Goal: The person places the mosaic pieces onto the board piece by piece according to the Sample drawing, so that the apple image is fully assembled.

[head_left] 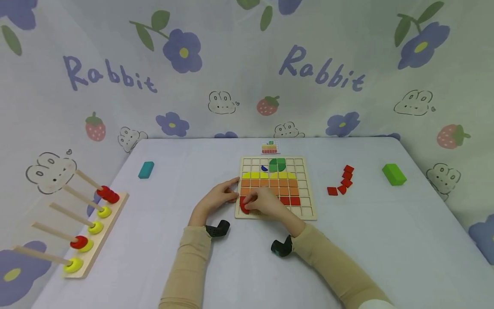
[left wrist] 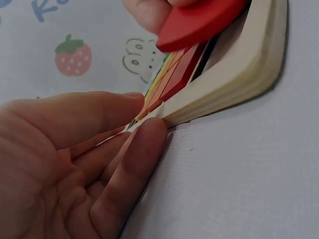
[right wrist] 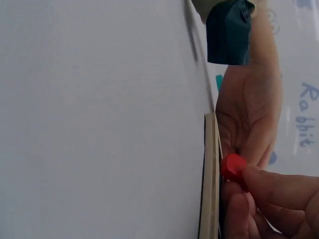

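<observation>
My right hand pinches a red quarter-round tile between thumb and fingers at the lower left corner of a wooden grid board. In the left wrist view the red tile is tilted above the frame, its curved edge showing. My left hand lies along the board's left edge, with fingertips touching the frame's side. On the board are rows of yellow, orange and red tiles, with green pieces and a small blue piece above. My right hand hides part of the lower rows.
A small picture card lies behind the board. Several loose red tiles are to the right, with a green block farther out. To the left are a teal block and a peg rack with red and yellow beads.
</observation>
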### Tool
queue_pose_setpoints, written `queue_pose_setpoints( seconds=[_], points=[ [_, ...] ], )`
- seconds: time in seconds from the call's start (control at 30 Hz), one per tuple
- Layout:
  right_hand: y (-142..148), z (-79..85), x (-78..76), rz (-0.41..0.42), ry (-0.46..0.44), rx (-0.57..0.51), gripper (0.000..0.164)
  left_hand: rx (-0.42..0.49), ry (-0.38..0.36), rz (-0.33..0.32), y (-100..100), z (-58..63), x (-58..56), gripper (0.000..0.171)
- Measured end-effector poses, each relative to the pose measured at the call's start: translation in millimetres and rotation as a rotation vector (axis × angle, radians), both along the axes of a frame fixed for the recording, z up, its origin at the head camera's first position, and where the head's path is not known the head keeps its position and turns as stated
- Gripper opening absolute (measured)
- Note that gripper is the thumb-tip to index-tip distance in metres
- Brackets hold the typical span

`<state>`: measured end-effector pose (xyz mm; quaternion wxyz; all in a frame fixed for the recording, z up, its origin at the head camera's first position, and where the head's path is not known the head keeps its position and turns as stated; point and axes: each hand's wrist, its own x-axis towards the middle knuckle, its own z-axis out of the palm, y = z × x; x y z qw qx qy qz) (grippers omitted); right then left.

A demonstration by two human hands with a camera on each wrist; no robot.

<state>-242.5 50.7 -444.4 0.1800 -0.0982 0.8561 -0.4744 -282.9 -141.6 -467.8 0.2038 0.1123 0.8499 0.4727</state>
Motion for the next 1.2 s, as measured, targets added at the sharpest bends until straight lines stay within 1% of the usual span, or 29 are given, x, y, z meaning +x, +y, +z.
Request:
queue_pose_setpoints(
  seconds=[0.13,0.2,0.37,0.47,0.53,0.6,0.7,0.77,0.9,0.97,1.07,1.13,1.2],
  points=[
    [-5,0.1,0.8,0.023,0.100,0.084,0.003,0.003,-0.004,0.004,0,0.4,-0.1,0.059],
    [-7,-0.4,1.5,0.029,0.137,0.128,0.003,0.000,-0.001,0.000,-1,0.4,0.0,0.059],
    [-9,1.4,3.6,0.053,0.212,0.200,0.004,0.004,0.019,-0.013,-1,2.1,-0.5,0.059],
    [-10,2.5,5.1,0.055,0.247,0.238,0.004,0.014,0.018,-0.015,-1,2.6,-0.4,0.060],
    [-10,2.7,5.8,0.053,0.260,0.253,0.004,0.015,0.015,-0.013,-1,2.5,-0.3,0.060],
    [-10,2.7,6.4,0.052,0.256,0.243,0.005,0.010,0.012,-0.009,-1,1.9,-0.1,0.059],
    [-5,2.3,6.3,0.043,0.220,0.192,0.004,0.002,0.007,-0.006,0,0.4,0.1,0.059],
    [3,3.0,4.8,0.012,0.179,0.145,0.004,0.000,0.005,-0.009,1,-0.2,-0.8,0.060],
    [25,8.0,0.1,-0.092,0.117,0.066,0.005,-0.001,0.007,-0.019,3,-0.9,-1.9,0.060],
    [40,11.7,-2.3,-0.140,0.122,0.072,0.008,0.001,0.010,-0.021,3,-1.0,-1.7,0.061],
    [66,17.1,-6.3,-0.202,0.157,0.105,0.012,0.007,0.007,-0.015,2,-0.9,-0.9,0.061],
    [88,20.1,-9.1,-0.251,0.188,0.149,0.015,0.006,0.005,-0.010,1,-0.8,-0.3,0.060],
    [113,22.4,-11.6,-0.308,0.191,0.158,0.018,0.006,0.005,-0.007,1,-0.7,-0.3,0.060]
  ],
)
